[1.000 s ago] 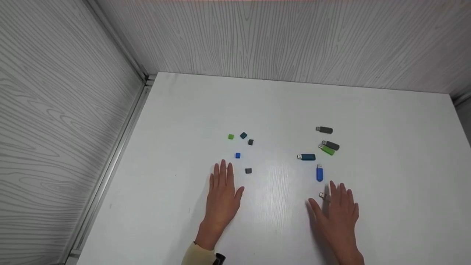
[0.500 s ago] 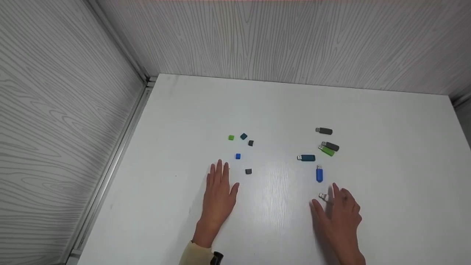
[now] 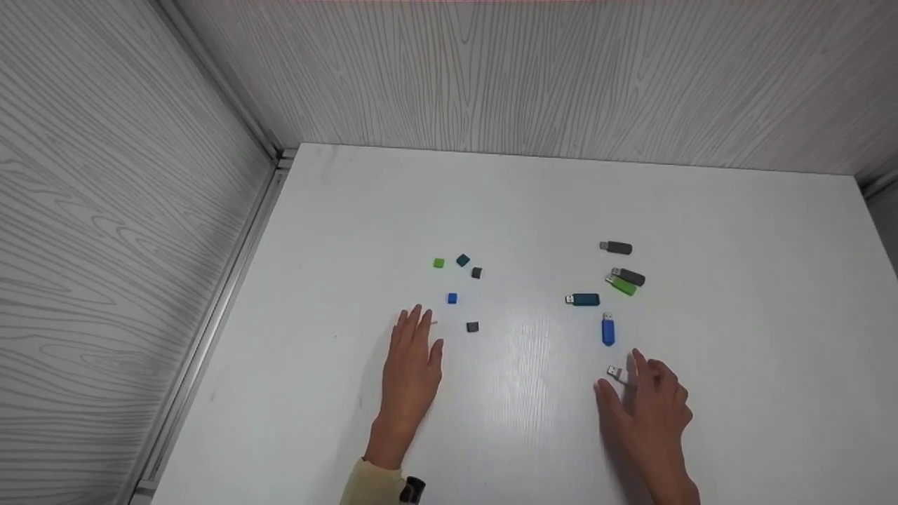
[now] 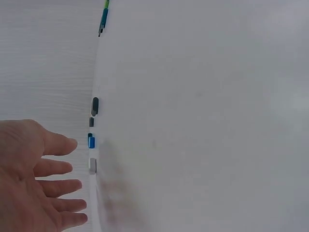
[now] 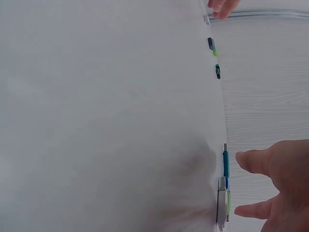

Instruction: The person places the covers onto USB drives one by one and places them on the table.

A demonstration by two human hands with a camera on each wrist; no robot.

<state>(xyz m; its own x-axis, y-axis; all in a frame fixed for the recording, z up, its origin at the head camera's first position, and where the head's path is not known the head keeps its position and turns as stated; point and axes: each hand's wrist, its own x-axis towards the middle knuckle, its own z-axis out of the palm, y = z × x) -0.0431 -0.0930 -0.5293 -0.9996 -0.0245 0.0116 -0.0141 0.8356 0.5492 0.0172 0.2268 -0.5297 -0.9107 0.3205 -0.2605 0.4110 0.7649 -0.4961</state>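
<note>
In the head view the left hand (image 3: 408, 375) has its fingers straight and holds nothing, near the blue cap (image 3: 452, 298) and dark grey cap (image 3: 473, 327). The right hand (image 3: 654, 410) has thumb and forefinger spread around the white USB stick (image 3: 615, 372), apparently without grasping it. Every stick on the table (image 3: 519, 217), such as the blue USB stick (image 3: 608, 331), shows a bare plug, so seemingly no cap is fitted yet. The left wrist view shows a pale piece (image 4: 92, 166) near the fingers. In the right wrist view, contact with the white USB stick is unclear
</note>
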